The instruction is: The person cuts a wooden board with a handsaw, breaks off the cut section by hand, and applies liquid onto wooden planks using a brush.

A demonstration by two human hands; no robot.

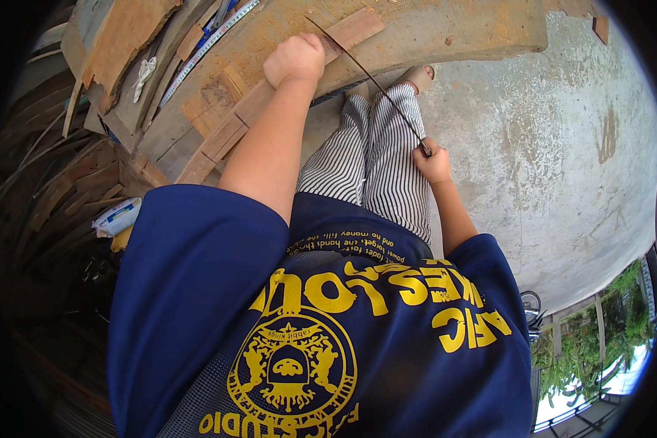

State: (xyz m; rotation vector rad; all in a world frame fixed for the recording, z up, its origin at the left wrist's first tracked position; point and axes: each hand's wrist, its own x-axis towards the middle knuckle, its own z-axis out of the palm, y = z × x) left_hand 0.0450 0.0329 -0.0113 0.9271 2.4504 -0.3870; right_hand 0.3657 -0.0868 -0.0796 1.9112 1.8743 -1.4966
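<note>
My left hand (293, 60) is closed on a narrow wooden plank (360, 29) that lies along a long, broad, paint-stained board or bench top (489, 25). My right hand (433, 162) grips the handle of a long, thin, dark saw (376, 82) beside my right leg. The blade runs diagonally up across the plank, just right of my left hand. Short wood pieces (210, 117) lie near the plank on the left.
Stacked scrap boards (124, 51), a measuring tape (208, 55) and a white crumpled item (143, 77) are at the upper left. My legs (390, 175) are on the concrete floor (547, 160). A white package (117, 217) lies at left. Greenery (598, 314) shows at lower right.
</note>
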